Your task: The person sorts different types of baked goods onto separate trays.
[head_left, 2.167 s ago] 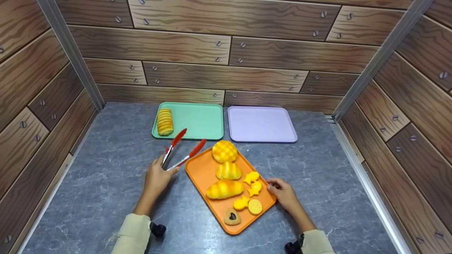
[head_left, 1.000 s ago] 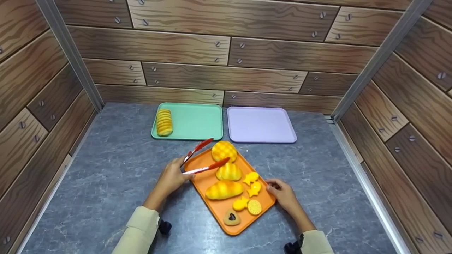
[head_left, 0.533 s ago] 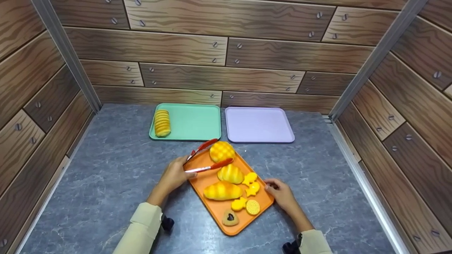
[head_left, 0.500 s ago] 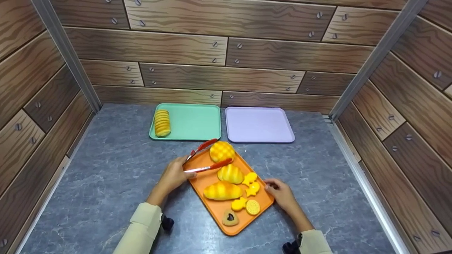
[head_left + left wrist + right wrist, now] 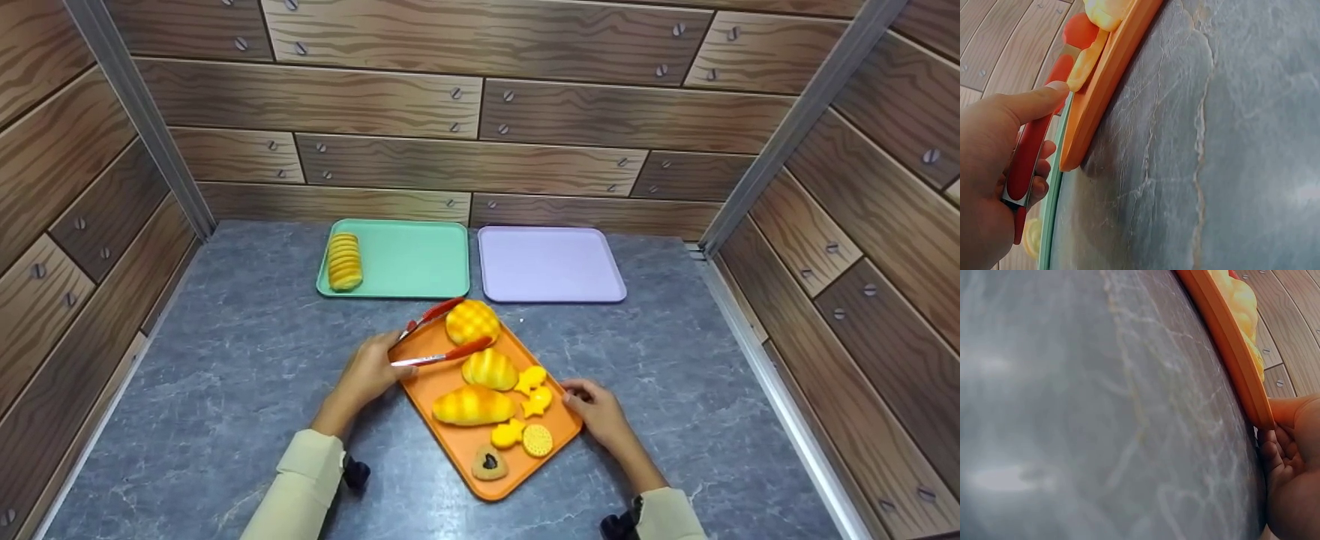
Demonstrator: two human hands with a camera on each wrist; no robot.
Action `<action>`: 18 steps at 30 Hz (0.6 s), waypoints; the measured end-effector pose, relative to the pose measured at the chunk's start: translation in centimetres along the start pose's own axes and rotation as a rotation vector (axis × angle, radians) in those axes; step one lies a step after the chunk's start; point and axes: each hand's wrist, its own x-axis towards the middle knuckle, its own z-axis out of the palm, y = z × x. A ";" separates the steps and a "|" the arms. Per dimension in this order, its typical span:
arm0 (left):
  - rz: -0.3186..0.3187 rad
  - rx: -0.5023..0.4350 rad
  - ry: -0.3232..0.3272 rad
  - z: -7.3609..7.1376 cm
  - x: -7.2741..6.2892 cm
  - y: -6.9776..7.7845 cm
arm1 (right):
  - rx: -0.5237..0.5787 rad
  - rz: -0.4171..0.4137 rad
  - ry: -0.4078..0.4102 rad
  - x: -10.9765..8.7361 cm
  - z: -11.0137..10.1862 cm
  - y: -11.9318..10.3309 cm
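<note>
My left hand (image 5: 369,369) grips a pair of tongs (image 5: 429,359) with red tips, held over the orange tray (image 5: 442,431). The tongs stand spread, their tips at the left and lower sides of a round checkered toy bun (image 5: 472,322). The lower tip lies between that bun and a small striped bread roll (image 5: 490,370). In the left wrist view, the thumb lies along the tongs' red grip (image 5: 1027,152). On the tray's right edge, my right hand (image 5: 602,411) pinches the rim; the right wrist view shows thumb and fingers at the tray corner (image 5: 1261,413).
A longer bread (image 5: 472,406), several yellow biscuits (image 5: 537,440) and a triangular cookie (image 5: 490,463) share the orange tray. Behind stand a green tray (image 5: 412,259) with a ridged bread (image 5: 345,262) and a lilac tray (image 5: 551,264). Wood-patterned walls (image 5: 375,94) enclose the table.
My left hand brought the tongs rightward from beside the orange tray to over it. The small striped roll shifted slightly right. During the last half second the upper tip moved slightly closer to the bun.
</note>
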 end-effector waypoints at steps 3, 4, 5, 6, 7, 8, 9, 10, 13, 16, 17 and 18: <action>0.034 0.012 0.028 0.2 0.0 -0.1 | 0.010 -0.001 0.001 0.0 -0.1 0.1; 0.047 0.017 0.041 0.2 0.0 -0.2 | 0.017 -0.001 0.001 0.0 -0.1 0.1; 0.055 0.024 0.049 0.3 0.0 -0.2 | 0.022 -0.001 0.001 0.0 -0.1 0.1; 0.066 0.027 0.059 0.3 0.0 -0.3 | 0.028 0.000 0.001 0.0 0.0 0.1; 0.072 0.029 0.064 0.4 0.0 -0.4 | 0.032 -0.002 0.001 0.0 0.0 0.1; 0.073 0.031 0.065 0.4 -0.1 -0.4 | 0.037 -0.002 0.001 0.0 0.0 0.1; 0.074 0.030 0.067 0.4 -0.1 -0.4 | 0.038 -0.004 0.001 0.0 0.0 0.1; 0.073 0.026 0.067 0.4 -0.2 -0.4 | 0.039 -0.005 0.002 0.0 0.0 0.1; 0.060 0.016 0.061 0.4 -0.2 -0.4 | 0.028 -0.010 0.005 -0.1 0.0 0.1; 0.041 0.011 0.053 0.3 -0.3 -0.3 | 0.026 -0.011 0.009 -0.1 0.1 0.1; 0.035 0.010 0.051 0.3 -0.3 -0.3 | 0.025 -0.014 0.010 -0.1 0.1 0.1; 0.029 0.011 0.051 0.2 -0.3 -0.2 | 0.028 -0.017 0.011 -0.1 0.1 0.1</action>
